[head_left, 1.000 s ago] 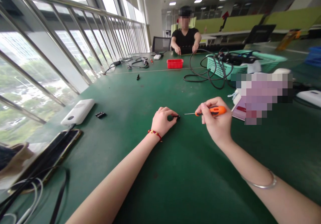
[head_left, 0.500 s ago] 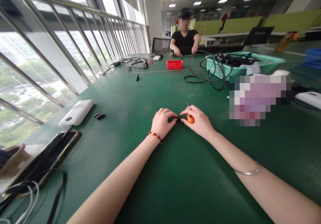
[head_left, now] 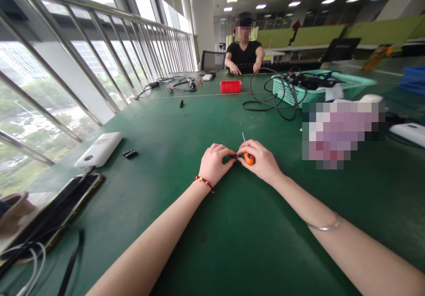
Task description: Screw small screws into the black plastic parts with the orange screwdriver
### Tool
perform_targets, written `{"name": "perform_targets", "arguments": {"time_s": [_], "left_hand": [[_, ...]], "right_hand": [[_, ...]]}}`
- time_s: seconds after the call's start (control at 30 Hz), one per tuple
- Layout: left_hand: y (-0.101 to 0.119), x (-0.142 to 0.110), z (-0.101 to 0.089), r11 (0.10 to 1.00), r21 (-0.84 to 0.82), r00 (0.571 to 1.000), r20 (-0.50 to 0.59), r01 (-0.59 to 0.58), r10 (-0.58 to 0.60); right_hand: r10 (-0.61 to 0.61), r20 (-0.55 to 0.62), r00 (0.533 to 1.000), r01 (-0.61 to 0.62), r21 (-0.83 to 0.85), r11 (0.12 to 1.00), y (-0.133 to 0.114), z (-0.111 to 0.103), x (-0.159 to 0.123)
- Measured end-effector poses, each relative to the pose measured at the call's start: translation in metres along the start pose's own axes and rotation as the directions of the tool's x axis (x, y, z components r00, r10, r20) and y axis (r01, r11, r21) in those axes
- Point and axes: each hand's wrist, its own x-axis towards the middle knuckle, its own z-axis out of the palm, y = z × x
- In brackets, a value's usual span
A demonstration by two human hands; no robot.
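Note:
Thumb and fingers of my left hand [head_left: 214, 165] pinch a small dark piece [head_left: 234, 156], too small to name, just above the green table. My right hand [head_left: 265, 165] is closed around a screwdriver with an orange and black handle [head_left: 249, 158]; its thin metal shaft points away from me, past the knuckles. The right fingertips meet the far end of the dark piece, though whether they grip it I cannot tell. Left of my hands, a small black part [head_left: 130, 154] lies on the table, and another black bit [head_left: 181, 103] sits farther off.
A white power bank [head_left: 99, 150] and a phone [head_left: 56, 212] with cables lie at left. Ahead are a red tray [head_left: 231, 86] and cables. A teal basket [head_left: 352, 81] full of cables stands at right, near a blurred-out item [head_left: 341, 132]. Another person [head_left: 245, 50] sits across.
My right hand has come slightly left, bringing its fingertips to the dark piece. The screwdriver's shaft now tilts more to the left. My left hand has barely moved.

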Motion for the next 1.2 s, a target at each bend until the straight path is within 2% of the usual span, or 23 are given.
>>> {"name": "perform_targets", "arguments": {"time_s": [0.17, 0.33, 0.53, 0.87, 1.2], "left_hand": [[0.0015, -0.0001, -0.0008, 0.999, -0.037, 0.999, -0.045, -0.029, 0.028], [-0.0005, 0.0010, -0.0007, 0.994, -0.109, 0.997, -0.074, -0.006, -0.002], [-0.0052, 0.0017, 0.0012, 0.986, -0.165, 0.998, -0.070, -0.006, -0.006], [0.0016, 0.0000, -0.0006, 0.999, -0.050, 0.997, -0.073, -0.014, 0.011], [0.0019, -0.0004, -0.0005, 0.999, -0.008, 0.994, -0.100, -0.049, 0.047]], "right_hand": [[0.012, -0.029, 0.999, -0.011, 0.029, 1.000, 0.0013, -0.0014, -0.0003], [-0.002, -0.031, 1.000, 0.003, 0.032, 0.999, 0.0013, -0.0027, -0.0015], [0.003, -0.010, 1.000, -0.003, 0.037, 0.999, 0.0016, -0.0033, -0.0025], [0.025, -0.005, 1.000, -0.025, 0.078, 0.997, 0.0049, -0.0025, -0.0029], [0.055, 0.001, 0.998, -0.055, 0.101, 0.993, 0.0042, -0.0018, -0.0032]]}}
